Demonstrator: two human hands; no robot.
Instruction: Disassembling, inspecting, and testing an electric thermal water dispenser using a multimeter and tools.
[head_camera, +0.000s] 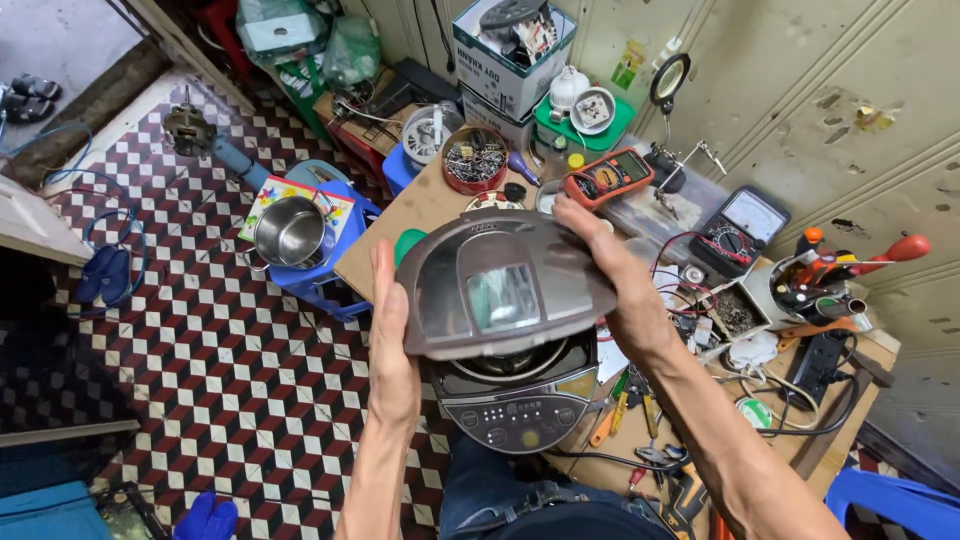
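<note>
Two hands, left (392, 340) and right (612, 270), clasp the grey lid (500, 285) between their spread palms.

lid (500, 285): grey-brown | multimeter (608, 177): orange (black face) | floor (200, 330): red-black-white checks | stool (330, 255): blue

kettle body (515, 395) mostly hidden under lid (500, 285), blue chair (895, 500) cropped
</note>
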